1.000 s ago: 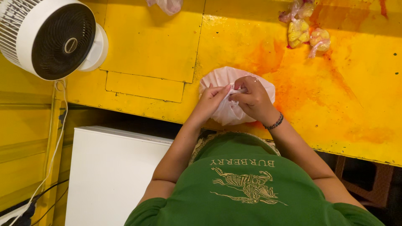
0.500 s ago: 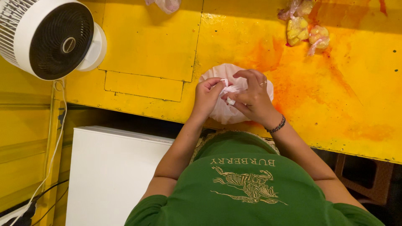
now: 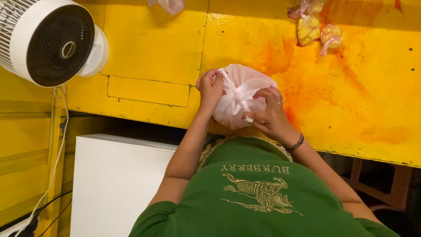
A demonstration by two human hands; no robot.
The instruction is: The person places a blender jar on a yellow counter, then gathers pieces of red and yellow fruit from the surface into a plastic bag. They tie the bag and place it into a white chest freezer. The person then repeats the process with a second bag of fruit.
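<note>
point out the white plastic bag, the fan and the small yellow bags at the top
white plastic bag point(image 3: 239, 103), head view, on its bulging middle
fan point(image 3: 59, 44), head view, on the dark front grille
small yellow bags point(image 3: 309, 28), head view, on the left one of the pair

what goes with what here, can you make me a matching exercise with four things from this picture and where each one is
Things:
1. white plastic bag
2. fan
3. small yellow-filled bags
4. white box

Places:
a. far right of the yellow table, on the orange stain
b. below the table's near edge, left of the person
c. between the left hand and right hand, at the near edge
d. top left corner, cord hanging down

Pairs: 1-c, 2-d, 3-a, 4-b
</note>
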